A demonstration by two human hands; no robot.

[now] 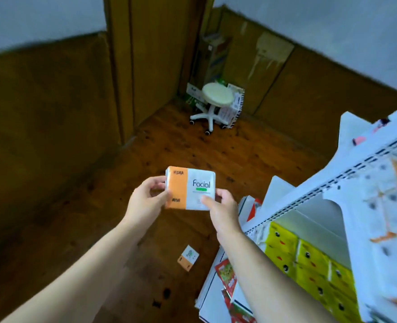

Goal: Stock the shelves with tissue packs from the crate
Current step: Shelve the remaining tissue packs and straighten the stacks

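Near the middle of the frame, a little below centre, both hands hold one tissue pack (pixel 190 188) up in the air over the wooden floor (pixel 216 148). The left hand (pixel 146 199) pinches its orange end, thumb on the printed face and fingers curled behind; the right hand (pixel 221 206) grips the lower right corner the same way. The pack sits flat and square between them, label facing up.

The shelves (pixel 309 201) fill the right side of the frame, with rows of yellow packs (pixel 309 259) on a lower level and pale packs blurred above them. To place this one well, I would swing it right while keeping it level, let one hand take the weight, and slide it in label outward beside packs of its own kind (soft wrapping buckles if squeezed hard, so a light grip suits).

A second pack (pixel 188 257) lies loose on the floor in the lower middle and will probably need picking up. A white stool (pixel 216 101) stands in the far corner, upper middle. No crate is visible.
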